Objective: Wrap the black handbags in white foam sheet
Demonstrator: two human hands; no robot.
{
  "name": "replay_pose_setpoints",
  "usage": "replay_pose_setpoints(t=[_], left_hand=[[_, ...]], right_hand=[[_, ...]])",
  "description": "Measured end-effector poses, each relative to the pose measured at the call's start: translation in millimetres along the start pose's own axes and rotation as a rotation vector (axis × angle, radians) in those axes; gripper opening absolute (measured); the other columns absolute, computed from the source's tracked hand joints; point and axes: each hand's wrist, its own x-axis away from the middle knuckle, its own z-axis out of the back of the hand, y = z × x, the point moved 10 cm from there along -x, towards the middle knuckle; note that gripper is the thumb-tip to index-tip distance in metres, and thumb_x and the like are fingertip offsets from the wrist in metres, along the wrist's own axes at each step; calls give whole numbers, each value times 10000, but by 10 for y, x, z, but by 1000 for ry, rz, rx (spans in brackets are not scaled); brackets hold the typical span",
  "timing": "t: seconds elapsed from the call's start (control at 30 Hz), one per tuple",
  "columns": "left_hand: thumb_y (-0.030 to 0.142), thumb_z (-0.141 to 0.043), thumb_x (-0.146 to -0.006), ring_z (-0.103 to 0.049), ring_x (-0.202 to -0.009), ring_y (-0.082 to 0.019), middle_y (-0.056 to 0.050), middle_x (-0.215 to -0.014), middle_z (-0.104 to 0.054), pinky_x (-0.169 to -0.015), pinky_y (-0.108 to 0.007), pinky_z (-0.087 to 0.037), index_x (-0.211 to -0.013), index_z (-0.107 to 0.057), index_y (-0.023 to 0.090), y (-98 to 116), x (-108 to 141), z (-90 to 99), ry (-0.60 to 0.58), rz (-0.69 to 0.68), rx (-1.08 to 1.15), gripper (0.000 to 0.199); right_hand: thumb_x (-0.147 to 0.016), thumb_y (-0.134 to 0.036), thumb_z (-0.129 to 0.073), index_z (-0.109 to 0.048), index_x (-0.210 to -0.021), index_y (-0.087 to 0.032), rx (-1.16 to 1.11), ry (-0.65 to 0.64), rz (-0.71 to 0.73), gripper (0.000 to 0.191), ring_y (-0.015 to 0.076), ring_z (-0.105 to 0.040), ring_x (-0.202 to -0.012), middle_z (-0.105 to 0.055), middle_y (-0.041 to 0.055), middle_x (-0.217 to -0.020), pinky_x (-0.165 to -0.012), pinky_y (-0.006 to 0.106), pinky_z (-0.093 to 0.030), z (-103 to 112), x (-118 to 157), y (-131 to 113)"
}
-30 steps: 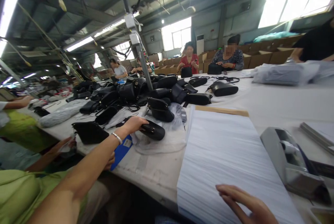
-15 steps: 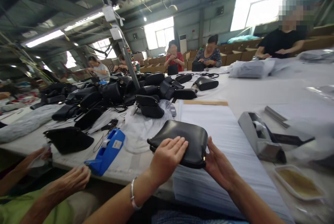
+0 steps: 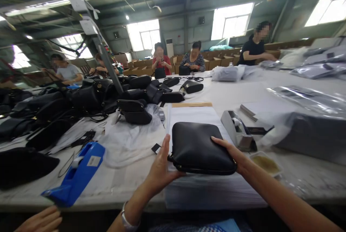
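Note:
A black handbag [image 3: 201,145], smooth and rounded at the corners, is held between both my hands above a stack of white sheets [image 3: 189,192]. My left hand [image 3: 159,167] grips its left side, with the thumb along the lower edge and the fingers pointing up. My right hand [image 3: 232,152] clasps the right side, its thumb on the upper face and its other fingers hidden. A small dark tag [image 3: 156,148] sticks out by my left fingers. Along the bag's near edge runs a zipper line.
A blue tape dispenser [image 3: 78,174] stands left, near a co-worker's hand [image 3: 43,221]. Many black bags [image 3: 89,97] are heaped behind it. To the right are a grey tape dispenser [image 3: 238,131], a shallow tray [image 3: 266,163] and plastic-wrapped goods [image 3: 313,134]. Several people work across the table.
The bag has turned to lie squarer in front of me. My left hand has moved from its top to its left side, and my right thumb now rests on top. The view has swung right.

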Motion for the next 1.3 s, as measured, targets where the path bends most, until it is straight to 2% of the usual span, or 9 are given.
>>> replay_pose_setpoints(t=[0.13,0.27,0.4,0.53,0.77,0.97,1.13,1.2,1.3], left_hand=[[234,-793,-694,-562,-1248,-258,-99,-1415,-537,-980,-386,-507,-1512,176,327,-489,-29,-370,-153,140,50,1271],[127,-597,-779,-703,-851,-215,-5,-946,-722,-740,-306,-535,-1543,-33,345,-684,-204,-314,-248,247,-342,975],[78,-586,-747,-678,-877,-233,-43,-1021,-689,-780,-348,-508,-1528,-201,330,-557,-488,-69,-263,113,-700,906],[84,-640,-747,-674,-891,-234,-58,-985,-706,-789,-349,-498,-1493,-314,293,-628,-683,-34,-350,87,-847,840],[102,-631,-785,-610,-1066,-351,-163,-1023,-704,-879,-475,-468,-1326,-535,163,-724,-817,-55,-397,96,-863,553],[156,-655,-821,-414,-1342,-379,-179,-1434,-500,-1055,-551,-367,-1361,-498,183,-506,-749,-57,-342,-16,-763,563],[423,-584,-910,-578,-1226,-239,-81,-1365,-598,-1091,-442,-421,-1401,-461,249,34,-85,-621,-487,-234,-305,535],[472,-653,-852,-526,-1293,-259,-101,-1422,-544,-1098,-464,-421,-1430,-425,257,119,213,-840,-546,-261,-233,657],[415,-691,-834,-450,-1357,-289,-127,-1474,-477,-1092,-493,-430,-1437,-419,250,93,475,-988,-519,-258,-227,681]], right_hand=[[-772,-340,-749,-586,-1230,-164,-4,-24,37,517,224,-726,-688,-763,89,-918,-639,320,-626,43,-113,-18],[-762,-376,-765,-583,-1247,-189,26,-76,123,551,249,-734,-836,-749,95,-1034,-744,342,-624,10,-268,-136],[-743,-392,-787,-544,-1312,-259,86,-85,221,633,242,-711,-975,-704,65,-1188,-801,306,-608,-8,-460,-370],[-743,-410,-787,-521,-1337,-293,130,-35,281,662,217,-700,-1001,-653,52,-1284,-796,268,-594,88,-743,-502],[-743,-382,-788,-413,-1407,-252,196,16,277,773,191,-700,-940,-663,86,-1250,-803,290,-585,270,-1014,-325],[-797,-477,-717,-255,-1502,-222,387,79,294,880,226,-636,-1105,-559,135,-1378,-965,390,-523,330,-1118,-339],[-853,-445,-657,-285,-1515,-185,934,232,660,802,293,-435,-1349,-383,150,-1520,-1148,474,-326,350,-504,-566],[-875,-409,-640,-392,-1470,-238,1121,116,857,668,274,-376,-1394,-408,93,-1515,-1183,454,-280,208,-50,-486],[-860,-406,-669,-504,-1397,-302,1344,-204,901,571,275,-398,-1384,-518,54,-1438,-1185,486,-273,96,474,-35]])
